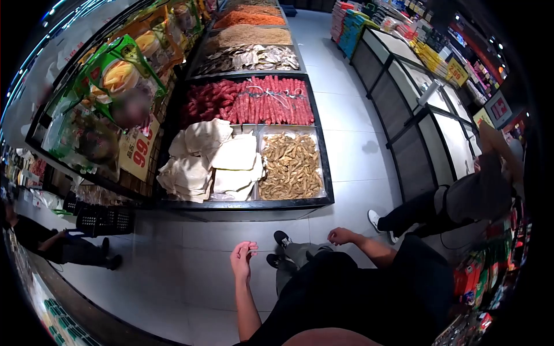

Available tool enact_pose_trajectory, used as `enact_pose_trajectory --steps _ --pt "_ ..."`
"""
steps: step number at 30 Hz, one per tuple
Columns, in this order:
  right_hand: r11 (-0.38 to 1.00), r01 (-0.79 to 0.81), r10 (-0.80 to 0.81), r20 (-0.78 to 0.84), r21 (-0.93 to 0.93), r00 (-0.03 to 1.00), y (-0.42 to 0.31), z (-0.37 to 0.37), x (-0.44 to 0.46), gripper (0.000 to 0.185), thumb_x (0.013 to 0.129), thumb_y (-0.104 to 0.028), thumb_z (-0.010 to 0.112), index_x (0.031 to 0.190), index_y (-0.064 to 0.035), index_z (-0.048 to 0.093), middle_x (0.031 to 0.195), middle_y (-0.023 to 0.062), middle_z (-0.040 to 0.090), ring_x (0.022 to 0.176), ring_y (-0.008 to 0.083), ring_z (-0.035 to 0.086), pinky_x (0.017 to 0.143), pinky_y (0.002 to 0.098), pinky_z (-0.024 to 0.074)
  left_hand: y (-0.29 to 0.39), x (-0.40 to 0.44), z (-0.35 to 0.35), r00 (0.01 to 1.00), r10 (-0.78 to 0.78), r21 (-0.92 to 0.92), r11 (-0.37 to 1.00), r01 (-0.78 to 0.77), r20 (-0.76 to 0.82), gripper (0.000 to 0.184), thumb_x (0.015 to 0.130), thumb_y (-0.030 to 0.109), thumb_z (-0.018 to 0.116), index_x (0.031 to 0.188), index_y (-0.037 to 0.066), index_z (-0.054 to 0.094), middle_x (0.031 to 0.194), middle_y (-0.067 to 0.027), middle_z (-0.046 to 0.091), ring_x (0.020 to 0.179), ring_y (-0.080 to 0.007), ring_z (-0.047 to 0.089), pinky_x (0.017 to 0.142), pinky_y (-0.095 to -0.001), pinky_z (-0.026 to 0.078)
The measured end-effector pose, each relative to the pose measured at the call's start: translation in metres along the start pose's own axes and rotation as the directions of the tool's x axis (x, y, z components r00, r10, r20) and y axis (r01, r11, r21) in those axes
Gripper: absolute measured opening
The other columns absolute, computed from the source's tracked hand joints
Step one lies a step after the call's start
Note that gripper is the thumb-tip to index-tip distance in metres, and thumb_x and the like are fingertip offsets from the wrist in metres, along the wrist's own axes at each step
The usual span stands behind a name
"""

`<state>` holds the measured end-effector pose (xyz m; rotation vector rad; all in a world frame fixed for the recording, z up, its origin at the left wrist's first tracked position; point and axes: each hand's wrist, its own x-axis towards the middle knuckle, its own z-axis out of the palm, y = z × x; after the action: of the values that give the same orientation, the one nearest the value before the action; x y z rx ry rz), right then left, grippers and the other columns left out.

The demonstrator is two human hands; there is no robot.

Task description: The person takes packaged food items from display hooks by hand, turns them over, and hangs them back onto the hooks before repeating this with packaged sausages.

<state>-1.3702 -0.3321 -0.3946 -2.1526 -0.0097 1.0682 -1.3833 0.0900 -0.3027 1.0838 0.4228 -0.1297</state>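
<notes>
1. In the head view, a black-framed display case (pixel 245 205) stands ahead of the person; its near edge and a strip of tiled floor (pixel 173 242) lie between the hands and the food.
2. Its nearest row has pale flat sheets (pixel 234 153), stacked unevenly on the left, and small brown dried pieces (pixel 289 167) in a tray on the right (some sheets reach over the divider).
3. Behind them lie dark red sausages (pixel 271 101), some tied with pale string, then flat greyish pieces (pixel 251 57), beige shreds (pixel 248 37) and an orange heap (pixel 248 17).
4. Along the left side of the case stands a rack of green bags (pixel 118 72) with a yellow price sign (pixel 138 151) (its lettering is partly unreadable).
5. On the right, across the aisle, runs a long panelled counter (pixel 398 98). A person in white shoes (pixel 461 199) is near its close end; another person in black (pixel 52 242) is at far left, beside black baskets (pixel 104 219).
6. The left hand (pixel 241 258) is raised in front of the case, well apart from it, fingers bent and loosely parted.
7. The right hand (pixel 341 236) hangs over the floor, fingers curled inward; whether it holds anything cannot be told. The brown pieces, the food nearest it, lie ahead of both hands, beyond the rim, touched by neither.
</notes>
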Motion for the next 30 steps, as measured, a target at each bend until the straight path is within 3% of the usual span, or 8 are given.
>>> enact_pose_trajectory --steps 5,8,10,11,15,18,25,30 --pt "0.861 -0.313 0.357 -0.039 0.401 0.933 0.074 0.032 -0.056 0.023 0.087 -0.022 0.059 0.098 -0.0033 0.064 0.079 0.0088 0.068 0.063 0.0181 0.067 0.053 0.0315 0.0555 0.029 -0.022 0.075 0.982 0.026 0.034 0.999 -0.033 0.185 0.015 0.096 0.011 0.05 0.1 0.0 0.059 0.095 -0.0145 0.066 0.085 -0.0208 0.064 0.07 -0.0305 0.051" --pt "0.821 -0.357 0.418 -0.042 0.445 0.908 0.101 0.039 -0.085 0.026 0.089 -0.024 0.058 0.103 -0.0026 0.063 0.084 0.0101 0.068 0.066 0.0183 0.067 0.057 0.0314 0.0555 0.109 -0.037 0.153 0.779 0.197 0.154 0.924 -0.351 0.595 0.017 0.096 0.001 0.045 0.103 -0.003 0.06 0.098 -0.0138 0.067 0.089 -0.0201 0.063 0.075 -0.031 0.05" --pt "0.819 -0.383 0.441 -0.041 0.427 0.897 0.116 0.037 -0.099 0.025 0.09 -0.025 0.059 0.102 -0.0031 0.063 0.085 0.01 0.068 0.066 0.0183 0.066 0.058 0.0314 0.0555 0.175 -0.054 0.206 0.507 0.357 0.125 0.709 -0.694 0.785 0.026 0.084 -0.009 0.048 0.105 -0.003 0.063 0.097 -0.0128 0.068 0.09 -0.025 0.064 0.077 -0.0322 0.05" --pt "0.788 -0.365 0.449 -0.056 0.496 0.892 0.125 0.04 -0.106 0.025 0.089 -0.024 0.059 0.102 -0.0033 0.063 0.086 0.0108 0.068 0.066 0.0188 0.067 0.056 0.0319 0.0556 0.206 -0.06 0.232 0.248 0.466 -0.008 0.481 -0.877 0.85 0.034 0.075 -0.011 0.052 0.105 -0.001 0.065 0.097 -0.0121 0.068 0.089 -0.0273 0.065 0.076 -0.0327 0.052" --pt "0.701 -0.328 0.494 -0.1 0.633 0.864 0.187 0.059 -0.123 0.024 0.09 -0.021 0.058 0.105 -0.0037 0.063 0.088 0.0112 0.068 0.067 0.0198 0.068 0.056 0.0294 0.0547 0.266 -0.106 0.322 -0.25 0.584 -0.319 0.017 -0.948 0.772 0.024 0.072 0.002 0.064 0.094 0.013 0.065 0.089 -0.0078 0.07 0.076 -0.0237 0.067 0.059 -0.0281 0.053" --pt "0.651 -0.325 0.503 -0.069 0.685 0.862 0.224 0.054 -0.145 0.024 0.09 -0.02 0.058 0.106 -0.0024 0.063 0.087 0.0108 0.068 0.066 0.0187 0.068 0.055 0.029 0.0544 0.259 -0.122 0.383 -0.415 0.666 -0.34 -0.249 -0.907 0.62 0.025 0.074 0.002 0.063 0.095 0.014 0.067 0.08 -0.0054 0.068 0.065 -0.02 0.064 0.049 -0.0257 0.047" --pt "0.614 -0.34 0.538 -0.063 0.712 0.84 0.326 -0.034 -0.189 0.022 0.091 -0.019 0.056 0.105 -0.0028 0.063 0.086 0.0109 0.068 0.065 0.0191 0.067 0.055 0.0303 0.0546 0.21 -0.139 0.497 -0.275 0.698 -0.124 -0.26 -0.958 0.661 0.022 0.075 0.002 0.062 0.094 0.011 0.067 0.078 -0.0045 0.068 0.064 -0.0186 0.064 0.049 -0.0257 0.047" --pt "0.621 -0.309 0.502 -0.063 0.72 0.863 0.379 -0.106 -0.2 0.021 0.091 -0.018 0.055 0.103 -0.0021 0.063 0.083 0.0106 0.068 0.063 0.0198 0.066 0.054 0.0309 0.0545 0.193 -0.136 0.535 0.123 0.704 0.112 0.063 -0.992 0.699 0.02 0.075 0.002 0.062 0.093 0.01 0.067 0.076 -0.0039 0.068 0.063 -0.0177 0.064 0.05 -0.0257 0.047"
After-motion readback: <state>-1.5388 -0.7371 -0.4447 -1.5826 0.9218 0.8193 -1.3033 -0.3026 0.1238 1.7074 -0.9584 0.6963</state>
